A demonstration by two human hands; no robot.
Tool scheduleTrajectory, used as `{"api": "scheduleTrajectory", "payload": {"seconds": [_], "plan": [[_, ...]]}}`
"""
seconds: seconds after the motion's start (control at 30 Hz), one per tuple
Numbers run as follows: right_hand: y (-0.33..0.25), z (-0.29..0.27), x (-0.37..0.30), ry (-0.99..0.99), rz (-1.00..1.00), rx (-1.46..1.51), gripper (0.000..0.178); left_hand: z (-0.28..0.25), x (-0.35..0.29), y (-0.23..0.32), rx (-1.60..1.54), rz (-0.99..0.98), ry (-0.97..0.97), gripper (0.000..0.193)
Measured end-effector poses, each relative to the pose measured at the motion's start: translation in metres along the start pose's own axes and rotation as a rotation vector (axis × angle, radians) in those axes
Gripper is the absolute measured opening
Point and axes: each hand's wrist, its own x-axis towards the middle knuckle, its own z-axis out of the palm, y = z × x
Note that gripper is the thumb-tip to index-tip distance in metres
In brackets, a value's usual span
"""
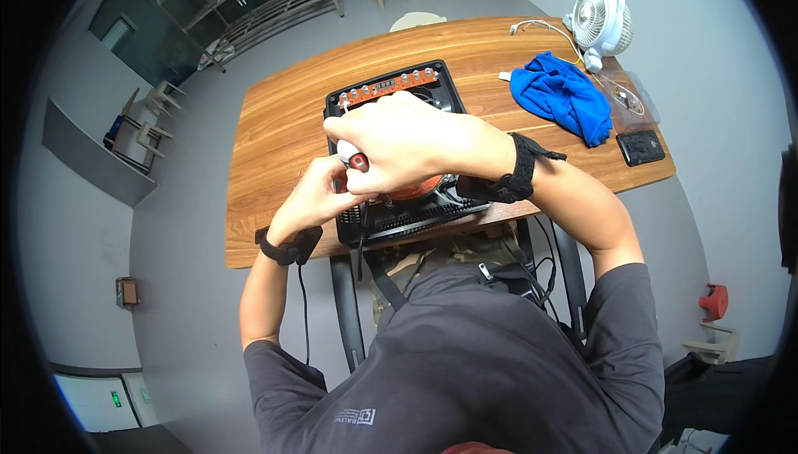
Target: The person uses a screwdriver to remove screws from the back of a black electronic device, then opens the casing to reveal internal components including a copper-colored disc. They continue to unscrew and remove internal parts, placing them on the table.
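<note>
Opened black appliance (391,223) lies on the wood-grain table (283,125), near edge close to my body, inner parts exposed; orange circuit strip (386,86) with a row of knobs and a small display runs along its far end; reddish coil (417,190) shows partly, under and beside my hands; pale wires (449,194) sit right of the coil.

Right hand (406,138) reaches over the middle of the appliance, fingers curled tight round a white-and-red handle (349,153); handle's lower part hidden, can't tell what it meets; left hand (314,194) is at the appliance's left side, just beside the right, fingers bent toward the handle; can't tell if it grasps anything, fingertips mostly covered.

I have a black strap (525,167) on the right wrist, another black band (291,248) on the left; thin black cable (304,313) hangs below the left one.

Right part of table: crumpled blue cloth (565,98), well apart from the hands; black flat device (640,148) near the table's right edge; white fan (600,22) at the far right corner, white cable (540,25) beside it; red stool (713,302) on the floor to the right.
</note>
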Motion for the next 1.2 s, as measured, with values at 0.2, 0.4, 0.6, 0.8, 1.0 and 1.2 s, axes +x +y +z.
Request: {"api": "scheduleTrajectory", "payload": {"seconds": [0.2, 0.4, 0.6, 0.8, 1.0, 1.2], "plan": [[0.001, 0.004, -0.004, 0.076, -0.043, -0.064, 0.04, 0.007, 0.001, 0.019, -0.024, 0.008, 0.038, 0.036], [0.01, 0.017, -0.001, 0.164, -0.043, -0.042, 0.033, 0.014, 0.009, 0.033, 0.105, 0.005, 0.101, 0.043], [0.011, 0.019, -0.003, 0.207, -0.036, 0.047, 0.031, 0.003, 0.002, 0.012, 0.045, -0.112, 0.025, 0.034], [0.01, 0.02, 0.001, 0.122, 0.029, 0.014, 0.037, 0.008, 0.006, 0.013, 0.042, -0.101, 0.027, 0.028], [0.004, 0.024, -0.004, 0.28, -0.071, -0.015, 0.04, 0.014, 0.009, 0.007, 0.07, 0.097, 0.206, 0.03], [0.004, 0.03, 0.003, 0.199, 0.077, 0.011, 0.041, 0.019, 0.008, 0.027, 0.026, -0.006, 0.17, 0.036]]}}
